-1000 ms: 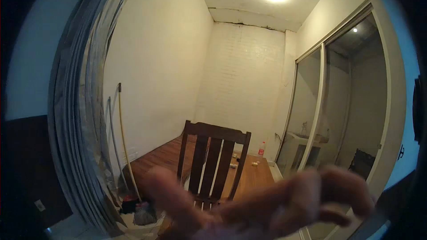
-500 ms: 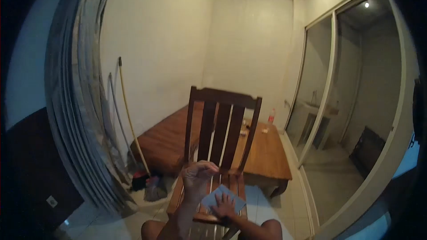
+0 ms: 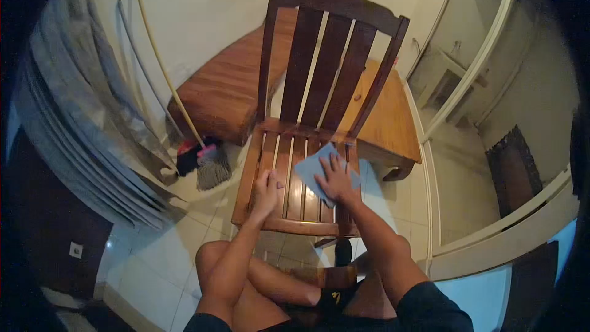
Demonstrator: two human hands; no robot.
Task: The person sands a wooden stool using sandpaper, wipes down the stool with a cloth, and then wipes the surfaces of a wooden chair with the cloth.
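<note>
A dark wooden chair (image 3: 284, 227) with a slatted seat and tall slatted back stands in front of me. On the right half of its seat lies a light blue cloth (image 3: 312, 169). My right hand (image 3: 335, 179) rests on this cloth, palm down, with its fingers spread. Over the left part of the seat is my left hand (image 3: 267, 192), its fingers curled inward. Whether anything is inside those fingers is too small to tell.
Behind the chair are a low wooden table (image 3: 393, 120) and a reddish-brown wooden platform (image 3: 215, 89). A mop (image 3: 214, 169) and a broom lean at the left wall near a grey curtain (image 3: 92, 98). Sliding glass doors (image 3: 491, 55) are at the right.
The view has tilted down toward the chair seat. Earlier a blurred hand was raised close to the camera; now both hands are at the seat, the right one flat on the cloth.
</note>
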